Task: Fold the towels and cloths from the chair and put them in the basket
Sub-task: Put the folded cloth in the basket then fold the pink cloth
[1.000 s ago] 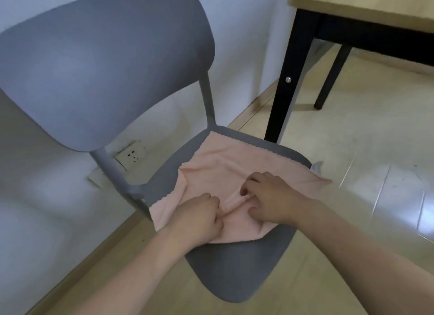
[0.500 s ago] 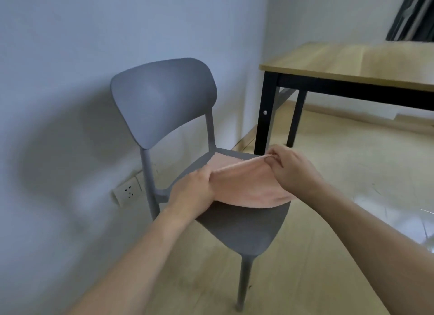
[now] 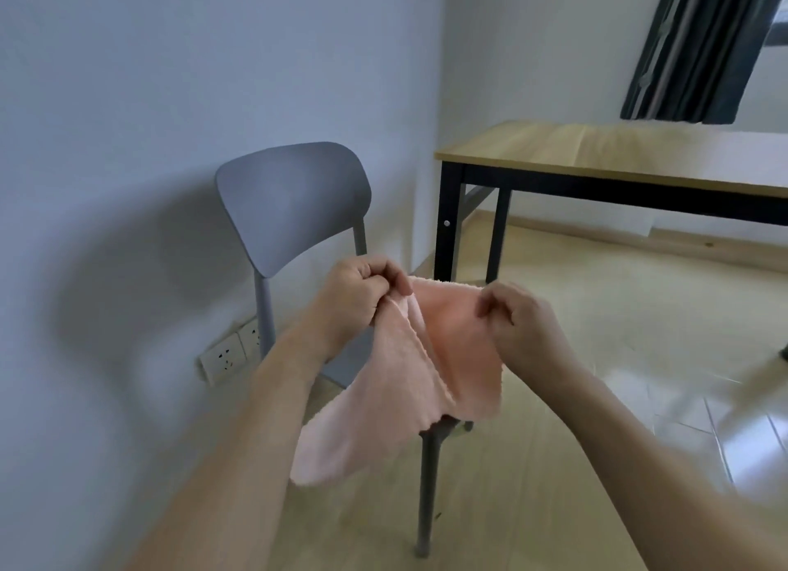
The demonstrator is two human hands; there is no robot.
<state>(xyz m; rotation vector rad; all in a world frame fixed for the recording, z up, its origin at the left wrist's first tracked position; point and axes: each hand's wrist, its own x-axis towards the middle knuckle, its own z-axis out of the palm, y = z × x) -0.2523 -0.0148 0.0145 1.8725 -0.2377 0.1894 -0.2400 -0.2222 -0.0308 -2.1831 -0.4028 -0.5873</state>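
Two hands hold a pink cloth up in front of a grey plastic chair (image 3: 294,204).
The soft pink terry cloth (image 3: 409,370) hangs in the air; left hand (image 3: 362,297) and right hand (image 3: 518,319) each pinch its top edge, fingers curled.

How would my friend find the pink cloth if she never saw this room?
Look for the grey chair by the wall, left of the wooden table. In front of it, the left hand and right hand pinch the pink cloth by its top edge. It is the only soft, pink, hanging thing here.
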